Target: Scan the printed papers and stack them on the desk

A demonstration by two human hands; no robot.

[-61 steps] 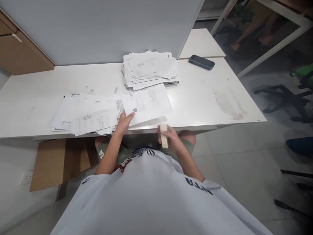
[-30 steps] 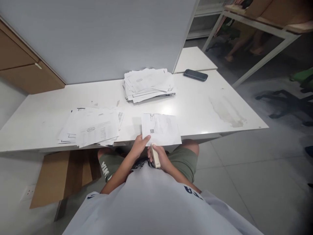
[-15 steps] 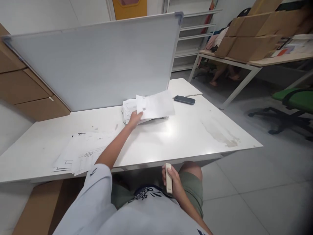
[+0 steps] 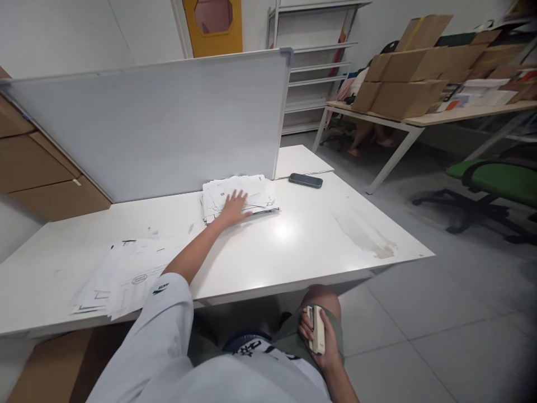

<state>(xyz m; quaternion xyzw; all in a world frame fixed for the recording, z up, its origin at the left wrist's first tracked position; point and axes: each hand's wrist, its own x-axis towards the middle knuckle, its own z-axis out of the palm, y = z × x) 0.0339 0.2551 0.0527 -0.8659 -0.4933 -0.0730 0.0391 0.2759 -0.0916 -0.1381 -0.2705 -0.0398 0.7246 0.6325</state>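
My left hand [image 4: 235, 209] lies with spread fingers on a stack of printed papers [image 4: 255, 190] at the foot of the whiteboard. Over my right thigh, my right hand [image 4: 322, 338] is wrapped round a cream-coloured stapler [image 4: 319, 330]. A second, fanned-out group of paper sheets [image 4: 130, 280] rests on the left part of the white table [image 4: 302, 252], partly behind my left forearm.
The whiteboard [image 4: 168, 123] stands upright along the table's back. A dark phone [image 4: 305, 180] lies right of the stack. Cardboard boxes [image 4: 54, 162] are piled at the left. A green chair [image 4: 499, 179] and another table with boxes [image 4: 411, 98] stand at the right, where a seated person partly shows.
My left hand has let go of the paper sheet it held over the stack and now rests there with fingers spread. The stapler has turned in my right hand. The view has shifted slightly.
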